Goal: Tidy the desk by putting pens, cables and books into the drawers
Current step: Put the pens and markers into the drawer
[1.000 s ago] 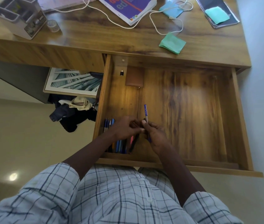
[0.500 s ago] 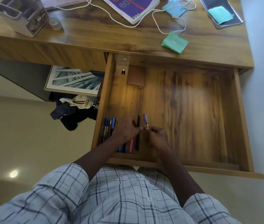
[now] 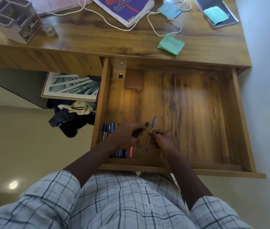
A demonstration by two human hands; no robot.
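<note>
The wooden drawer point(image 3: 240, 116) stands pulled out below the desk top point(image 3: 98, 42). A row of several pens point(image 3: 109, 129) lies along its left side, partly hidden under my left hand point(image 3: 126, 134). My left hand hovers over them and pinches a dark pen point(image 3: 140, 129), blurred. My right hand point(image 3: 162, 139) grips a purple-blue pen point(image 3: 153, 123) just right of the row, tip pointing away from me. On the desk lie a purple book point(image 3: 124, 9), a white cable point(image 3: 167, 25) and a dark notebook point(image 3: 216, 12).
A brown wallet point(image 3: 134, 79) and a small black adapter point(image 3: 120, 76) lie at the drawer's back left. A white desk organiser point(image 3: 13, 20), a clear cup point(image 3: 48, 29) and green and blue cloths point(image 3: 171, 44) are on the desk. A framed picture point(image 3: 71, 86) and clothes point(image 3: 71, 118) lie on the floor.
The head view shifted down slightly. My right hand drew slightly right with the purple pen, and my left hand lifted a dark pen off the row.
</note>
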